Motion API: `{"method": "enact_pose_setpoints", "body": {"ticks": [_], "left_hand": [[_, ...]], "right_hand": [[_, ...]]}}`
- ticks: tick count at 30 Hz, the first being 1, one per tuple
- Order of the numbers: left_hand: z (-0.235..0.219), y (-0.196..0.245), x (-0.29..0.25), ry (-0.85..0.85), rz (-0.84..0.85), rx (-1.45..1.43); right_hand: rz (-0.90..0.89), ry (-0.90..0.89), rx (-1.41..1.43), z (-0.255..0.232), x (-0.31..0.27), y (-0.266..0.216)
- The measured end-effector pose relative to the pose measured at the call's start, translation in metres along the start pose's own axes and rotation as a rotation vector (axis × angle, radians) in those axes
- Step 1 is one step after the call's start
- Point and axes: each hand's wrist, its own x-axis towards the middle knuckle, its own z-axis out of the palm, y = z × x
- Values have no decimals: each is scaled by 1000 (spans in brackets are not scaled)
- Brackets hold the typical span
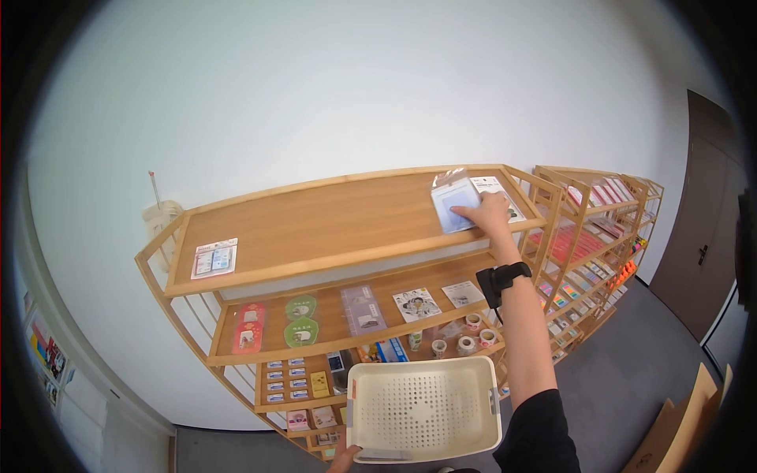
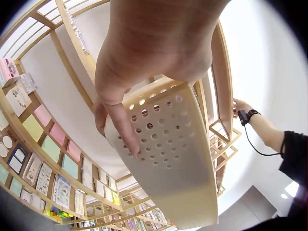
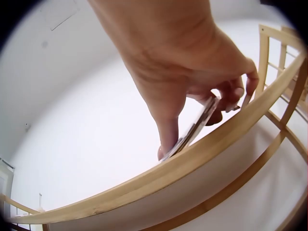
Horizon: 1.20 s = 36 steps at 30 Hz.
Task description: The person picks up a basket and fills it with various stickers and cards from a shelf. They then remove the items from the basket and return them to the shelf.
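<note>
Packet, pinched in your right hand; level gently, clear of card beside fingers. Basket: your left hand grips.

Shelf unit: light wood
Top board: flat packet near the left end, white printed packet at the right (partly hidden)
Second board: from left, red packs, green packs, purplish sleeve, sheet with drawings, greyish sheet
Third board: blue-and-white packs, a yellow pack beside them, tape rolls farther right
</note>
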Motion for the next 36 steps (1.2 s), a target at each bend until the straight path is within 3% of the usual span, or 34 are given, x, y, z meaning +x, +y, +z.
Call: {"method": "enact_pose_setpoints", "body": {"ticks": [2, 6, 9, 12, 15, 25, 26, 27, 29, 30, 31, 32, 33, 34, 35, 36], "left_hand": [[5, -1, 1, 1, -11, -32], [21, 1, 6, 29, -15, -112], [41, 7, 15, 58, -6, -172], [55, 21, 24, 93, 8, -212], [72, 32, 30, 126, 12, -249], [136, 48, 26, 223, -6, -399], [145, 46, 24, 230, -13, -423], [154, 42, 20, 240, -22, -450], [170, 32, 3, 273, -52, -508], [169, 20, 8, 285, 37, -413], [168, 8, 11, 296, 121, -317], [174, 25, -2, 274, 124, -298], [177, 49, -13, 252, 123, -282], [177, 46, -15, 274, 154, -334], [175, 38, -13, 301, 182, -385], [173, 40, -16, 322, 210, -340]], "right_hand": [[-110, 310, 61, -5, 11, 24], [-168, 511, 51, -16, 23, 73], [-79, 462, 29, -15, 33, 92], [19, 223, -108, -18, 45, 99], [53, 127, -121, -26, 51, 103], [-138, -181, -27, -38, 58, 95], [-197, -38, -28, -24, 61, 97], [-209, -48, -30, -23, 63, 97], [-279, -70, 271, -15, 65, 91], [-292, -99, 271, -12, 63, 87], [-377, -96, 585, -8, 61, 84], [-446, -98, 902, -6, 56, 80], [-532, 2, 906, -9, 45, 74], [-617, 97, 910, -15, 29, 68], [-616, 40, 913, -20, 7, 64], [-780, -19, 985, -27, -16, 61]]}}
